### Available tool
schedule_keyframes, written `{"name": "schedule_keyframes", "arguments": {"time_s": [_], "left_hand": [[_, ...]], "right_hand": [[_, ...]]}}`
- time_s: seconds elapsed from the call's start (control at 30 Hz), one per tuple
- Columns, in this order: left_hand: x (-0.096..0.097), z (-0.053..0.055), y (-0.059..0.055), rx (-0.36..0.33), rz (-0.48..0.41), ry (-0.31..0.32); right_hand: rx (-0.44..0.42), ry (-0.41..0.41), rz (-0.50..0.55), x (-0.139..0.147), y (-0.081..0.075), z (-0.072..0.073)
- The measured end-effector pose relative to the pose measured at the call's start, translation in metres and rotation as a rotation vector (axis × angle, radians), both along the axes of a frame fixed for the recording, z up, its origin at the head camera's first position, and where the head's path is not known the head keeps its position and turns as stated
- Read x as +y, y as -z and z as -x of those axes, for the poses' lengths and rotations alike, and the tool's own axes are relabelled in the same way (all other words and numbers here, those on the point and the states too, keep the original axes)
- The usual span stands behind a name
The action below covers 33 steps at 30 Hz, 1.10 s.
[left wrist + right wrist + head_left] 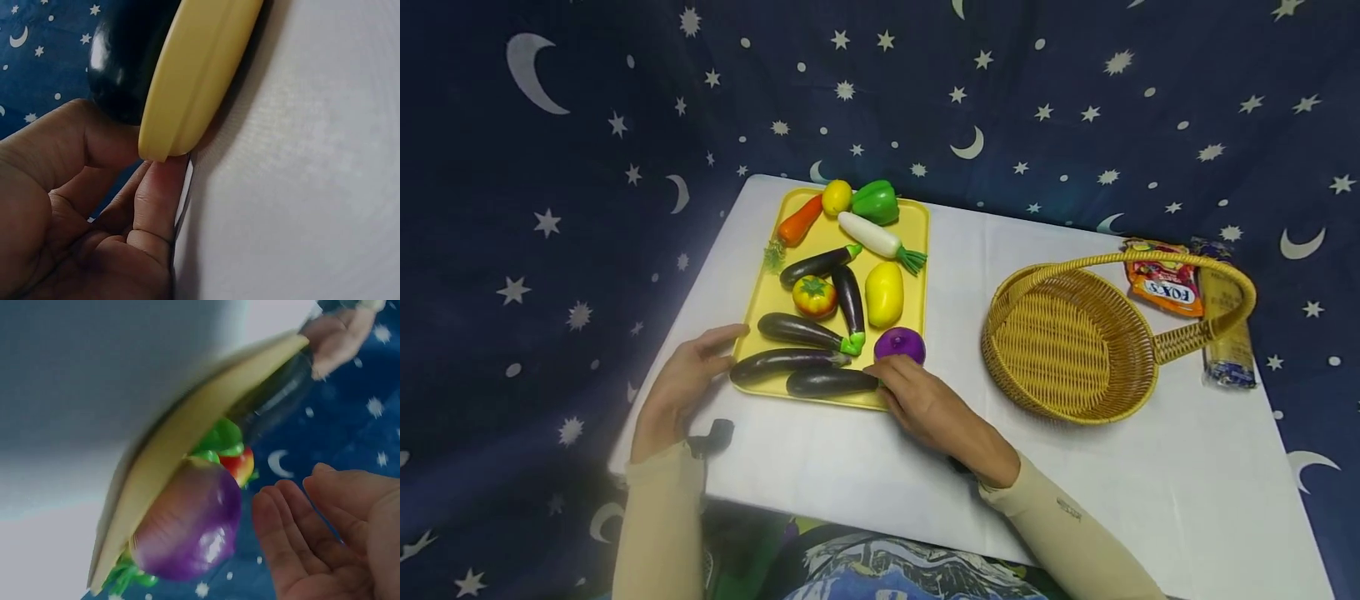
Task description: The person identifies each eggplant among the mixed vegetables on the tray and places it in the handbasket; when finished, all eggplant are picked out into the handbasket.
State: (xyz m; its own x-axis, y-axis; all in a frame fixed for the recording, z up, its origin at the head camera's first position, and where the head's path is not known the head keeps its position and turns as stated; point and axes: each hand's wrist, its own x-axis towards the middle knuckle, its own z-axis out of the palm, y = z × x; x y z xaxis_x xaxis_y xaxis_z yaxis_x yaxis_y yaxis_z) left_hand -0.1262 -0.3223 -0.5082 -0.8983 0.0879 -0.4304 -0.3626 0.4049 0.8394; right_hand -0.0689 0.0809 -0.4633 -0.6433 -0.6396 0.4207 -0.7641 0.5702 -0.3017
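A yellow tray of toy vegetables lies on the table. My left hand is at its near-left side, thumb and fingers pinching the tray edge beside a dark eggplant. My right hand is at the near-right corner, overlapping the end of an eggplant and the purple onion. In the right wrist view, that hand's extended fingers are apart from the onion and hold nothing. Other eggplants and a tomato lie further in.
A wicker basket with a tall handle stands right of the tray. Behind it are an orange snack bag and a gold-and-blue package. Carrot, lemon, green pepper, white radish and a yellow fruit share the tray.
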Motion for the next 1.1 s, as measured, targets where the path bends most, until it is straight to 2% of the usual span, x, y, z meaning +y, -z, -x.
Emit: {"name": "schedule_keyframes", "arguments": {"time_s": [0.17,0.27,0.47,0.8,0.97,1.1], "left_hand": [[0.0,-0.002,0.0,0.04,-0.041,0.017],[0.002,-0.005,0.0,0.061,-0.052,0.03],[0.004,-0.002,-0.001,0.097,-0.013,0.03],[0.002,-0.004,0.003,0.058,-0.025,0.009],[0.003,-0.003,0.001,0.103,-0.016,0.038],[0.004,-0.003,0.001,0.101,-0.004,0.035]], "right_hand": [[-0.012,-0.002,-0.11,-0.009,0.011,0.003],[-0.05,-0.003,-0.189,-0.01,0.016,0.004],[-0.085,0.015,-0.266,-0.011,0.016,0.008],[-0.117,0.025,-0.259,-0.011,0.015,0.005],[-0.108,0.016,-0.173,-0.003,0.005,0.003],[-0.071,0.008,-0.089,0.006,-0.005,0.002]]}}
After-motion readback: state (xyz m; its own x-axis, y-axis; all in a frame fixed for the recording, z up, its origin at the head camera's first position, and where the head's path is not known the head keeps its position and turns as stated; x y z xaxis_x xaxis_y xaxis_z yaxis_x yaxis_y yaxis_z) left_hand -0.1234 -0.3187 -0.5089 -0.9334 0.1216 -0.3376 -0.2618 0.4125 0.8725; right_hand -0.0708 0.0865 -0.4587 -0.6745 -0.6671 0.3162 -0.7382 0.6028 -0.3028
